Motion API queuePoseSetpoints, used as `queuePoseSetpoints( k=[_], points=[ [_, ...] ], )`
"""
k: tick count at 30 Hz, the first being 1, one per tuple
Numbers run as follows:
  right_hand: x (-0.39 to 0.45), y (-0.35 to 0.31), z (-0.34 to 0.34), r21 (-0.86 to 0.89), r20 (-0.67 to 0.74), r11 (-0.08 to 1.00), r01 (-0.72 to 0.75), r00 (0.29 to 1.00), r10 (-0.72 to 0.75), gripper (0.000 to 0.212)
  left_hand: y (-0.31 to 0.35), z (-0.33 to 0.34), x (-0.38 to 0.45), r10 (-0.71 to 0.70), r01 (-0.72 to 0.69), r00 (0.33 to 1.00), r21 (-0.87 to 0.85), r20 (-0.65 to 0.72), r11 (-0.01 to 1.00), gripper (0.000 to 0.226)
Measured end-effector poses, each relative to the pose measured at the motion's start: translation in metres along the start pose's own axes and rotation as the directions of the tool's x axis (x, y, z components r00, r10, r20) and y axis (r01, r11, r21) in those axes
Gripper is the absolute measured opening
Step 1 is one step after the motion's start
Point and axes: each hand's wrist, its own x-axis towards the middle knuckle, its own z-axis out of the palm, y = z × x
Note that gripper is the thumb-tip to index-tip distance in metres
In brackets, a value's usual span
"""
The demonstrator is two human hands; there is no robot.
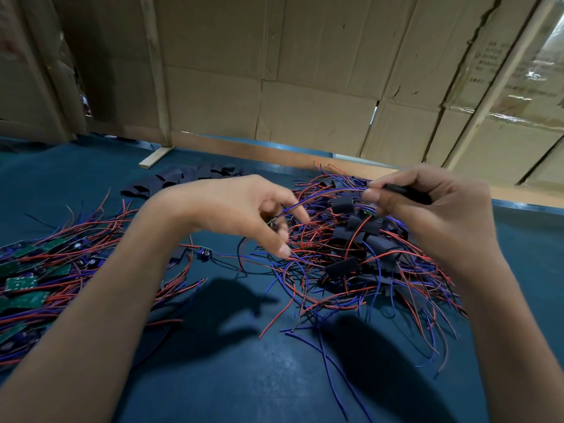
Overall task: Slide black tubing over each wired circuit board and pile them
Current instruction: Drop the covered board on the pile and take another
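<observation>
Cardboard box [488, 61] print — blurred, unreadable

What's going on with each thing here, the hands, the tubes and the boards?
Left hand: pinches blue wires.
Right hand: grips a black tube.
Bare boards: heaped, unsleeved.
Sleeved boards: piled, wires tangled.
Spare tubing: flat, unused.

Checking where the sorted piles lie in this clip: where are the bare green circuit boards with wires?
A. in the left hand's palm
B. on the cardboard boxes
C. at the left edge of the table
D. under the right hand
C: the green boards lie in a heap at the table's left edge, while the pile by the right hand is sleeved in black tubing.
</observation>
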Motion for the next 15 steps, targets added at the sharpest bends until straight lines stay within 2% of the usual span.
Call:
queuePoseSetpoints(
  k=[3, 5, 6, 8, 11, 15],
  points=[
    [0.001, 0.003, -0.003, -0.034, -0.008, 0.999, -0.002, 1.0, 0.002, 0.012, -0.008, -0.004, 0.004, -0.062, 0.084, 0.988, 0.159, -0.142, 0.984, 0.024],
    [0.001, 0.004, -0.001, -0.053, 0.023, 0.998, -0.019, 1.0, 0.02, 0.015, -0.012, -0.005, 0.006, -0.087, 0.106, 0.983, 0.115, -0.163, 0.988, 0.016],
    [0.001, 0.003, 0.0, -0.07, 0.052, 0.997, -0.033, 0.998, 0.037, 0.023, -0.013, -0.005, 0.005, -0.081, 0.1, 0.98, 0.1, -0.179, 0.99, 0.014],
    [0.001, 0.003, 0.004, -0.095, 0.129, 0.993, -0.067, 0.988, 0.079, 0.047, -0.01, -0.005, 0.005, -0.024, 0.064, 0.976, 0.18, -0.217, 0.982, 0.01],
    [-0.001, 0.002, 0.011, -0.142, 0.234, 0.986, -0.092, 0.964, 0.123, 0.069, -0.003, 0.0, 0.008, 0.033, 0.037, 0.974, 0.301, -0.226, 0.953, 0.013],
    [-0.001, 0.004, 0.018, -0.237, 0.311, 0.97, -0.058, 0.941, 0.132, 0.085, 0.01, 0.01, 0.011, 0.029, 0.024, 0.984, 0.292, -0.176, 0.956, 0.032]
  ],
)
